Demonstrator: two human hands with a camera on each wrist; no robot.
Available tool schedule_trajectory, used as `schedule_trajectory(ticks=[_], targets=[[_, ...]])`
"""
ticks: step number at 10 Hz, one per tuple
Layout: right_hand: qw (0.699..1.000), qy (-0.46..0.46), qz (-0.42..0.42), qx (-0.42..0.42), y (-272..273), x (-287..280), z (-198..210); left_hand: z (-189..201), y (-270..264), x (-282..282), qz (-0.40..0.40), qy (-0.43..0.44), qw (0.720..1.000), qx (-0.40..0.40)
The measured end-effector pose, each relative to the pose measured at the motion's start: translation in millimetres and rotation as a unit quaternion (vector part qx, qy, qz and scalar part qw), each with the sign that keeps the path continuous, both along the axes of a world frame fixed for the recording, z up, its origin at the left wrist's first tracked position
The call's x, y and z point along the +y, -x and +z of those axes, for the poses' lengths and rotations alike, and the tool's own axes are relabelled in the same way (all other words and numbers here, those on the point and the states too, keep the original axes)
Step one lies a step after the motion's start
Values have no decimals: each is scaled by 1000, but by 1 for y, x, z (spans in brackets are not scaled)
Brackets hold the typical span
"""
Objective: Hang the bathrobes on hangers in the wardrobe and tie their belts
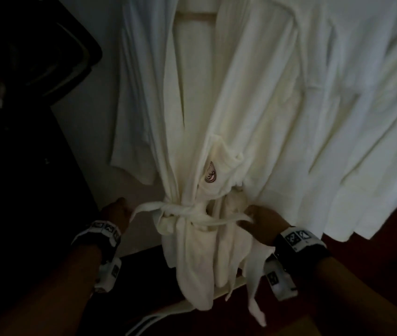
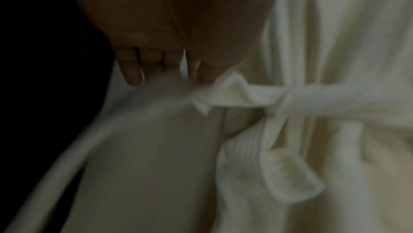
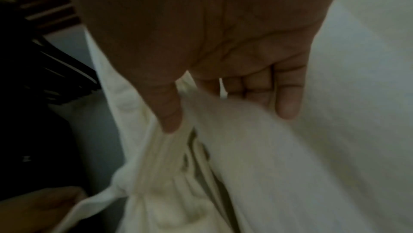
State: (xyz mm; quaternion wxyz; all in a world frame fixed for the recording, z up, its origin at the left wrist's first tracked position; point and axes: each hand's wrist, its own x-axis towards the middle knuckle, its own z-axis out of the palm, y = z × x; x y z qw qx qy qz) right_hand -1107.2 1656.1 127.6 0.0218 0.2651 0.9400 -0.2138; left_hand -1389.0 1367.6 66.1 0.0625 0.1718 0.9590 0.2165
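Observation:
A cream bathrobe [image 1: 217, 112] with a small logo on its pocket hangs on a wooden hanger [image 1: 196, 16] in the wardrobe. Its belt [image 1: 187, 210] is wrapped round the waist and crossed into a knot at the front. My left hand [image 1: 117, 209] grips the left end of the belt [image 2: 234, 93], stretched taut from the knot [image 2: 288, 101]. My right hand [image 1: 258, 221] pinches the right end of the belt [image 3: 178, 146] between thumb and fingers. That belt end hangs down below my right wrist.
More white robes [image 1: 352, 112] hang close on the right. A white sleeve [image 1: 139, 105] hangs to the left. A dark wardrobe side [image 1: 23, 141] fills the left. Dark hangers [image 3: 62, 71] show in the right wrist view. A loose belt [image 1: 149, 321] lies on the dark floor below.

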Motion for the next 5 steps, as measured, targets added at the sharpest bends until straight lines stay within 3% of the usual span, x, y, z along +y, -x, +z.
schedule_trajectory(ticks=[1, 2, 3, 5], targets=[[982, -64, 33, 174, 1, -12, 36, 39, -16, 20, -53, -4, 992, 116], [874, -149, 30, 462, -1, -15, 92, 93, -44, 51, -113, -177, 964, 161], [809, -158, -25, 566, -2, -4, 151, 155, -79, 83, -176, -284, 930, 152], [874, -91, -8, 477, -23, 18, 211, 262, -145, 132, -220, -334, 894, 200]])
